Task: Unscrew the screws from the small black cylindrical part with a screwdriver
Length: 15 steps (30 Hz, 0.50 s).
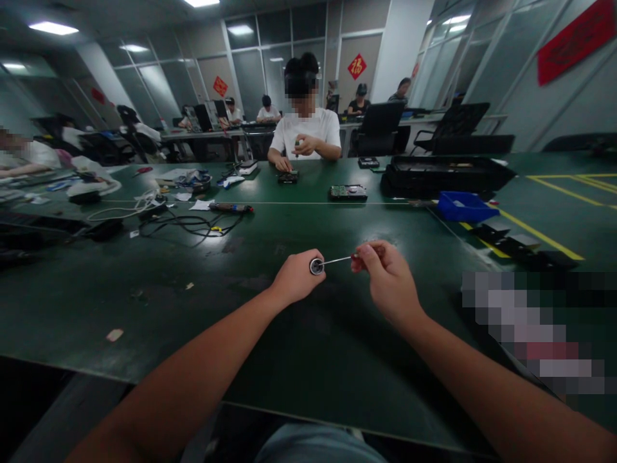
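Above the green table my left hand [299,275] is closed around a small round dark part with a silver rim [317,265], whose ringed end faces right. My right hand [389,280] pinches the handle end of a thin screwdriver [337,260]. Its handle is mostly covered by my fingers. The metal shaft runs left from my fingertips, nearly level, and its tip meets the face of the round part. Whether the tip sits inside the part or only touches it, I cannot tell.
Across the table a person in a white shirt [324,125] handles a hard drive [288,177]. Another hard drive [348,191] lies nearer. At right are a black tray [443,180] and a blue bin [465,207]; at left, black cables [193,225] and a dark pen-shaped tool [231,207].
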Tool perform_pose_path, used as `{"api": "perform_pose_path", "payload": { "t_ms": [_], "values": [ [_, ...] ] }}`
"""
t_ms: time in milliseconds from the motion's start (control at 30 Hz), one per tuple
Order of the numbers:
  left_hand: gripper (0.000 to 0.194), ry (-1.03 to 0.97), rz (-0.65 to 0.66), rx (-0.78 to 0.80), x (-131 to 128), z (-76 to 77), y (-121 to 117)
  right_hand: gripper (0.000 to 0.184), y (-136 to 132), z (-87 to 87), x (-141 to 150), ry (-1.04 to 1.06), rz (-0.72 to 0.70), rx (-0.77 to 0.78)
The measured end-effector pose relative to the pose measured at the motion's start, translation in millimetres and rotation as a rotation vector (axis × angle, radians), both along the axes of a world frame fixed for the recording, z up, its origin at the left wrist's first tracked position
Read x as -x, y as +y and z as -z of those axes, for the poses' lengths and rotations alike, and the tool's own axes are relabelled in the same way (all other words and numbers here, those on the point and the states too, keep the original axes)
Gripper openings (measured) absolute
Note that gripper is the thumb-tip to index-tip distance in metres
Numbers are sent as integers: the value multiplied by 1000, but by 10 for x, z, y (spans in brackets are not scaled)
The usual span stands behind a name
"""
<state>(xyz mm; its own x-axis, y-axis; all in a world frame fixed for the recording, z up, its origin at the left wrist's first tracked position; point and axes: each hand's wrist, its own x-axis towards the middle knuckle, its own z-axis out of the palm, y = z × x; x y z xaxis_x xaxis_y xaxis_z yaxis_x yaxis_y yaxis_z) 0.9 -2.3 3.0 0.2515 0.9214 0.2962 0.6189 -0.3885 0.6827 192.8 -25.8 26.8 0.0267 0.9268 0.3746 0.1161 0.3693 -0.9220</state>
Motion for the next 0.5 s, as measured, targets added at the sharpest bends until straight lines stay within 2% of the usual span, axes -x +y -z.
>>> {"api": "perform_pose_path", "payload": {
  "t_ms": [233, 333, 400, 500],
  "values": [
    [3, 9, -37, 29, 15, -3, 0, 23, -137, -89, 11, -383, 75, -152],
    [3, 11, -29, 20, 15, 4, -2, 36, -154, -134, -11, -548, 153, -205],
    [3, 12, -22, 19, 12, 7, -4, 45, -152, -148, -24, -590, 187, -233],
    [2, 15, -19, 29, 13, 15, 1, 47, -138, -134, -34, -611, 192, -245]
  ]
}}
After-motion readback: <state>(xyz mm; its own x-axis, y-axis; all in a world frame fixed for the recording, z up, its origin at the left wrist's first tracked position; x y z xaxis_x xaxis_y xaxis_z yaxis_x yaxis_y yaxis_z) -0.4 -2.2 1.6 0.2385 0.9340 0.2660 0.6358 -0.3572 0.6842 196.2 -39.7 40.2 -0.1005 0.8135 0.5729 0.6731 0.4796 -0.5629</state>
